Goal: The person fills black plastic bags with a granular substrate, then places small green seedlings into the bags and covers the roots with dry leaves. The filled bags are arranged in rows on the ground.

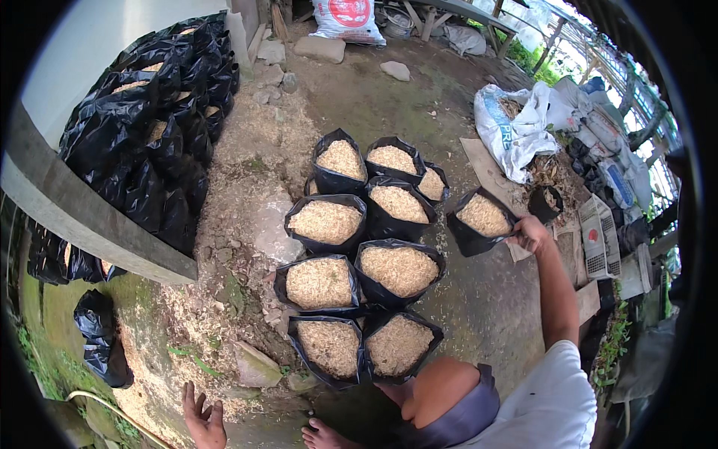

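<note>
My right hand (529,233) is closed on the rim of a black plastic grow bag (470,238) filled with pale sawdust. This bag stands apart, just right of a cluster of similar open bags. Among them are a front left bag (327,348), a front right bag (402,346), a middle bag (399,272) and a far left bag (340,161), all full of sawdust. At the lower left, my left hand (203,419) is open and empty, its fingers apart above the sawdust-strewn ground. My bent knee (449,382) is close to the front right bag.
Many black bags (142,142) crowd the far left beyond a concrete beam (97,217). More black plastic (102,340) lies at left. White sacks (512,123), a small black pot (545,203) and a plastic crate (599,238) line the right. Stones (320,49) lie at the back.
</note>
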`<action>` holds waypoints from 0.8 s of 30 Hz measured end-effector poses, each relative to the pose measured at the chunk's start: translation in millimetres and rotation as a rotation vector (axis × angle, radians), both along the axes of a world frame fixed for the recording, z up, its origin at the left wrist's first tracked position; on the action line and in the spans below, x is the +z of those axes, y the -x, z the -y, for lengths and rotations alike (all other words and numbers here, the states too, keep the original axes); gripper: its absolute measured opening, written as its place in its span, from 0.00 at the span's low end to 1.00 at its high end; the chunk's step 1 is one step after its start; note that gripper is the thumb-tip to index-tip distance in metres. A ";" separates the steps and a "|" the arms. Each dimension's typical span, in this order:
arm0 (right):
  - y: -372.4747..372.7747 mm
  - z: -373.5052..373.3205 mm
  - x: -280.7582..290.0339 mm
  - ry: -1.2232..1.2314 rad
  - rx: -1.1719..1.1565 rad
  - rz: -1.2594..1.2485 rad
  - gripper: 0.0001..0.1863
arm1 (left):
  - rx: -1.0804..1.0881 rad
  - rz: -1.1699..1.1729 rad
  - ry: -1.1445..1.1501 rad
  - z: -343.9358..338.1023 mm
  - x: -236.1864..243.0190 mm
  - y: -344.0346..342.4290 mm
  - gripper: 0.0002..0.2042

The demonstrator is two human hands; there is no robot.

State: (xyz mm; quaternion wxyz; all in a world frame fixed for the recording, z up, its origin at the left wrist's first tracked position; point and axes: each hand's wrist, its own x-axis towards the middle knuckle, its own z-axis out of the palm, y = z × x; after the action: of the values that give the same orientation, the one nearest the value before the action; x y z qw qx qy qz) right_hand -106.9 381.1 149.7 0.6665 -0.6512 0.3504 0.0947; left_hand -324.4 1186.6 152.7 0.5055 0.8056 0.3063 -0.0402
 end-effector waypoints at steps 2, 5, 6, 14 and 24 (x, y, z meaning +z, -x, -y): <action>-9.0 -14.7 -77.9 -0.118 -0.051 0.061 0.29 | -0.096 0.006 -0.082 6.7 4.3 -3.6 0.36; -30.3 -66.4 -160.5 -0.175 -0.111 0.025 0.30 | -0.197 -0.046 -0.206 19.3 16.4 -5.6 0.35; -38.2 -81.5 -174.0 -0.276 -0.089 0.001 0.30 | -0.246 -0.052 -0.267 23.2 21.4 -6.6 0.35; -130.1 -61.9 -83.4 0.961 0.514 -0.038 0.32 | -0.280 -0.128 -0.526 28.5 63.7 3.5 0.33; -167.4 -322.9 122.2 0.574 0.916 0.863 0.22 | -0.186 -0.187 -0.587 -51.8 15.2 53.8 0.38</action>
State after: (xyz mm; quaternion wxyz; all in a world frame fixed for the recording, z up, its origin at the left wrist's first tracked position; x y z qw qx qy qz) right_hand 60.5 704.1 271.9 0.4403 -0.8636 -0.2455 0.0025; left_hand -378.2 1238.4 167.9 0.2152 0.9344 0.2750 -0.0700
